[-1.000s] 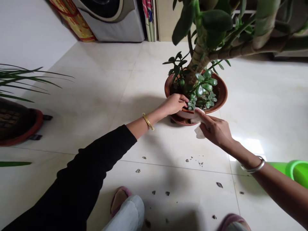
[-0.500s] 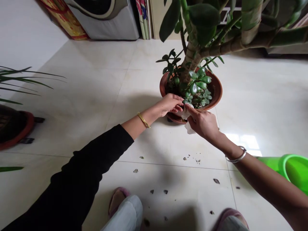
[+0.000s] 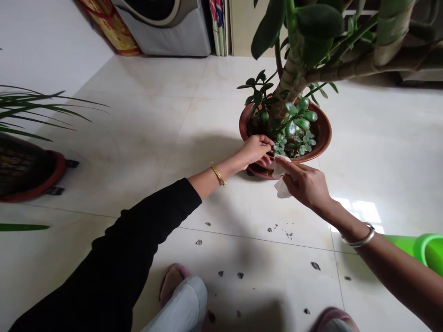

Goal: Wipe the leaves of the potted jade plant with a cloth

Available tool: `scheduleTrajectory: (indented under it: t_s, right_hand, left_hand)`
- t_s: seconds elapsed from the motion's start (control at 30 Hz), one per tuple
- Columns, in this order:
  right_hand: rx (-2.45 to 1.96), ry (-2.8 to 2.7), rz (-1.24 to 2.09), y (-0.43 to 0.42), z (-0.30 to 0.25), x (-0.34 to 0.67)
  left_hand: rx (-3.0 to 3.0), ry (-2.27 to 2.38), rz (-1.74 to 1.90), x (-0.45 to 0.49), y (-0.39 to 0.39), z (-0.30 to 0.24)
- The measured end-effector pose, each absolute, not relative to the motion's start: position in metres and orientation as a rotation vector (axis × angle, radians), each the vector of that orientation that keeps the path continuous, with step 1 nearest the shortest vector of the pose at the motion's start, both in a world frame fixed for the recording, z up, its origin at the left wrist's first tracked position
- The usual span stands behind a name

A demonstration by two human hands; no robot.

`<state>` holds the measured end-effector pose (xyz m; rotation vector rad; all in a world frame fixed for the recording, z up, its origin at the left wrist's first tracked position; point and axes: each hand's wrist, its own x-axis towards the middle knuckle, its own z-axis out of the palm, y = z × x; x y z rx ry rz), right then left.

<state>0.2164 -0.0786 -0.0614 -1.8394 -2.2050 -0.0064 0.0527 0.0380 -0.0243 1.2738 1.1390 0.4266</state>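
Observation:
A large jade plant (image 3: 292, 83) with a thick stem grows in a round brown pot (image 3: 323, 138) on the floor. Small succulent leaves (image 3: 279, 144) crowd the near rim. My left hand (image 3: 256, 151) reaches over that rim, thumb and forefinger brought together beside the small leaves; whatever is between them is too small to make out. In my right hand (image 3: 309, 186) a crumpled white tissue (image 3: 283, 188) is pinched, held just outside the near rim. Part of the tissue is hidden behind the fingers.
Dry leaf bits (image 3: 240, 275) lie scattered over the pale tiles. A bright green bucket (image 3: 403, 243) is at the right edge. On the left stands another potted plant (image 3: 58, 170) with long thin leaves. A grey-covered washing machine (image 3: 176, 37) is at the back.
The view has shifted, so the pot sits further right in the picture. My left fingertips have drawn together by the small leaves. The tissue has come slightly away from the left fingers.

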Motion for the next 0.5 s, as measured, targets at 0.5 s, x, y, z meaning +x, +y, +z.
scheduleTrajectory:
  t_s: [0.5]
  right_hand:
    - [-2.175,-2.175,-0.195,-0.059,-0.042,0.215]
  left_hand:
    - [1.440,1.111,0.444,0.061,0.059,-0.040]
